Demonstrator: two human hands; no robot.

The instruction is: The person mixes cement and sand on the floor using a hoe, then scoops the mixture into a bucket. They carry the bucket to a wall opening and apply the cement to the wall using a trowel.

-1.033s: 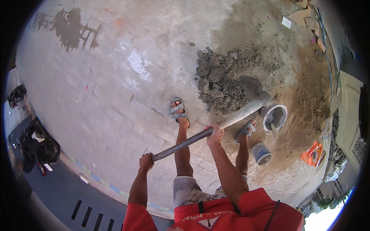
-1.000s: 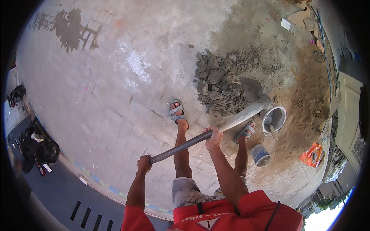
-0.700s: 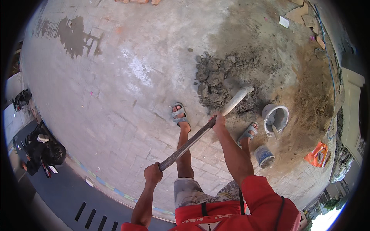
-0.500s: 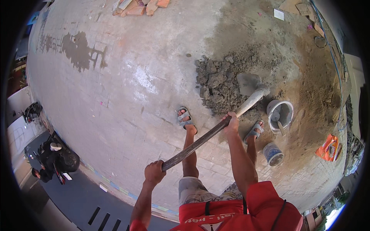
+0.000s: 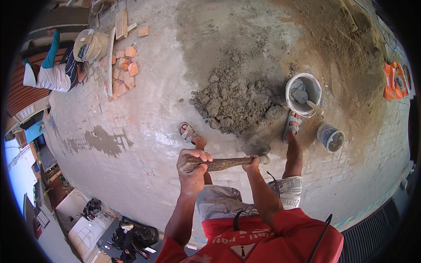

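At 1 o'clock we've got the grey pile [image 5: 234, 103]; hoe [image 5: 224, 165] at 5, blade [image 5: 255, 146] beside the pile; white bucket [image 5: 289, 94] at 2. Our left hand [image 5: 192, 170] at 7 clamps the handle's [image 5: 234, 163] end; right hand [image 5: 251, 163] at 4 clamps near the blade.

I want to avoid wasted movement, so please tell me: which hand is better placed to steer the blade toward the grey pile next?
Probably the right hand: it grips the wooden handle close to the blade, which is by the grey pile. The left hand holds the handle's far end.
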